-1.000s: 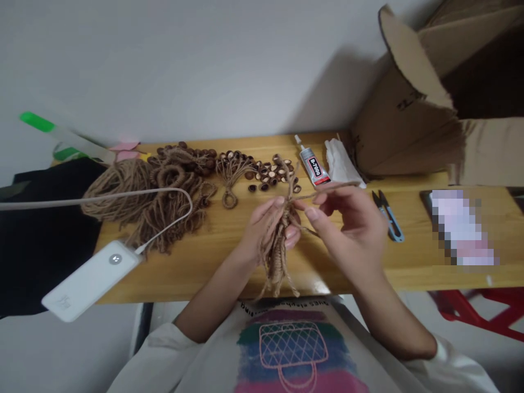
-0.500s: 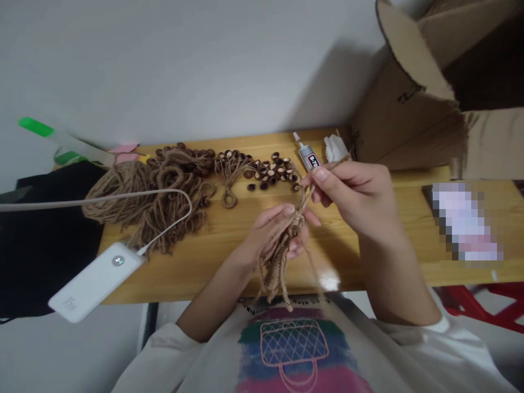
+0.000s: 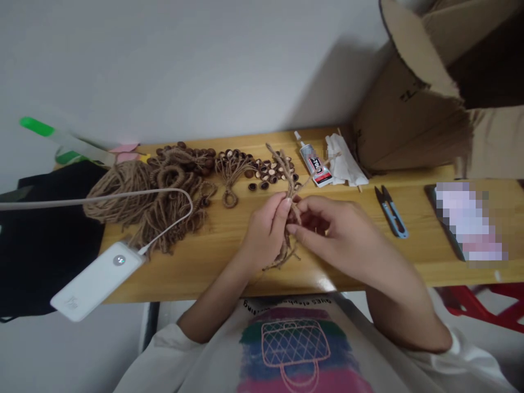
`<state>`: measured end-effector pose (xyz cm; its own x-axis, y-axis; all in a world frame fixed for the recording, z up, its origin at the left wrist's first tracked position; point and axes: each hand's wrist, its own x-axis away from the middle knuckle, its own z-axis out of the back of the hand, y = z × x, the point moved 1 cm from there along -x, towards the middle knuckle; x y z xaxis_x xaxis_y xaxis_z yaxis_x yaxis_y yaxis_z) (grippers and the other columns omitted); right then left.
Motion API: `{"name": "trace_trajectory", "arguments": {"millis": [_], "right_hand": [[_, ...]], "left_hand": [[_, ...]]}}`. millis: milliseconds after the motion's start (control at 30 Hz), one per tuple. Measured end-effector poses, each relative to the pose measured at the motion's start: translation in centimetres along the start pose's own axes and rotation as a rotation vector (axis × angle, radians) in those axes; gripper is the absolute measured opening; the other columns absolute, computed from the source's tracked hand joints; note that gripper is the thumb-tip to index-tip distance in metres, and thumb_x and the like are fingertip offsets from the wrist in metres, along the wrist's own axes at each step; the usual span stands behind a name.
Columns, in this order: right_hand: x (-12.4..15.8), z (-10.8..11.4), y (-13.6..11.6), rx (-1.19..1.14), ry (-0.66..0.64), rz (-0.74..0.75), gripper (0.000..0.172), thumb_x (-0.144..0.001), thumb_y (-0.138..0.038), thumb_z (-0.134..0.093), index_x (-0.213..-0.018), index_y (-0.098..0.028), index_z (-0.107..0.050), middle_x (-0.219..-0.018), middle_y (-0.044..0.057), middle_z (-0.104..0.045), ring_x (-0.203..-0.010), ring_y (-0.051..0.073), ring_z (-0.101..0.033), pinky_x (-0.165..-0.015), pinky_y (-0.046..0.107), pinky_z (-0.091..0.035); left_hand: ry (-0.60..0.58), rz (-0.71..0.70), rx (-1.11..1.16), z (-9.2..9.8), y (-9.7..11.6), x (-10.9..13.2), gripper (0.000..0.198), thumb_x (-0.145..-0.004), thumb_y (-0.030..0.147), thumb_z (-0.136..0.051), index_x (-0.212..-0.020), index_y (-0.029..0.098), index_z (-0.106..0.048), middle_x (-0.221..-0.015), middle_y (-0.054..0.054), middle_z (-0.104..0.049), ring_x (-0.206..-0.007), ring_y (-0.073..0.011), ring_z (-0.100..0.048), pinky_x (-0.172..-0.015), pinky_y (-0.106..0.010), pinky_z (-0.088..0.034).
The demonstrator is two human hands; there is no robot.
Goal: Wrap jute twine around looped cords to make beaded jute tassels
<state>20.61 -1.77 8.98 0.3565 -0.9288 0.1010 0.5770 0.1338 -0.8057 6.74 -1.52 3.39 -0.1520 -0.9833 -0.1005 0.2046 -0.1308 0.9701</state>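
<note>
Both my hands meet over the middle of the wooden table [image 3: 213,256] on a small knotted jute cord bundle [image 3: 287,183]. My left hand [image 3: 266,232] grips the bundle's body, with frayed ends hanging below the palm. My right hand [image 3: 327,229] pinches the cords beside the left fingertips. A loop of cord sticks up above the fingers toward the brown wooden beads [image 3: 270,170] lying behind.
Jute twine pile [image 3: 135,196] and finished tassels lie at the left with a white power bank [image 3: 96,281] and cable. A glue tube [image 3: 314,164], tissue [image 3: 346,164], thread snips [image 3: 391,210], a phone [image 3: 466,221] and a cardboard box [image 3: 413,103] sit to the right.
My right hand, which had pulled a cord up and to the right, has come back down to the left hand. The bundle now sits higher, with a loop above the fingers.
</note>
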Motion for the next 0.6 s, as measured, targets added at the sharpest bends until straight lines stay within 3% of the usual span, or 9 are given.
{"name": "trace_trajectory", "arguments": {"millis": [133,333,600], "right_hand": [[-0.5,0.2,0.4,0.0,0.021,0.015,0.011,-0.084,-0.014,-0.049,-0.08,-0.017,-0.059,-0.073,0.001,-0.065,-0.064,0.012,-0.057,-0.061,0.025,-0.039],[-0.4,0.8,0.6,0.055,-0.013,0.042,0.017,-0.09,-0.019,-0.044,-0.076,-0.017,-0.054,-0.072,0.001,-0.062,-0.066,0.012,-0.055,-0.063,0.024,-0.039],[-1.2,1.1,0.8,-0.285,-0.014,0.03,0.02,-0.088,-0.022,-0.048,-0.07,-0.019,-0.054,-0.066,-0.001,-0.062,-0.063,0.012,-0.058,-0.061,0.023,-0.044]], "left_hand": [[-0.035,0.003,-0.108,-0.1,-0.1,0.4,0.028,-0.096,0.035,-0.035,-0.095,0.017,-0.057,-0.067,0.001,-0.057,-0.061,-0.0112,-0.051,-0.06,-0.024,-0.038],[-0.141,0.002,-0.079,0.0,0.4,0.6,0.026,-0.096,0.032,-0.034,-0.088,0.017,-0.053,-0.062,0.003,-0.052,-0.057,-0.0097,-0.047,-0.06,-0.024,-0.037],[-0.202,0.057,0.177,-0.2,0.4,0.9,0.024,-0.095,0.034,-0.036,-0.09,0.017,-0.052,-0.063,0.004,-0.049,-0.055,-0.0072,-0.044,-0.056,-0.021,-0.038]]}}
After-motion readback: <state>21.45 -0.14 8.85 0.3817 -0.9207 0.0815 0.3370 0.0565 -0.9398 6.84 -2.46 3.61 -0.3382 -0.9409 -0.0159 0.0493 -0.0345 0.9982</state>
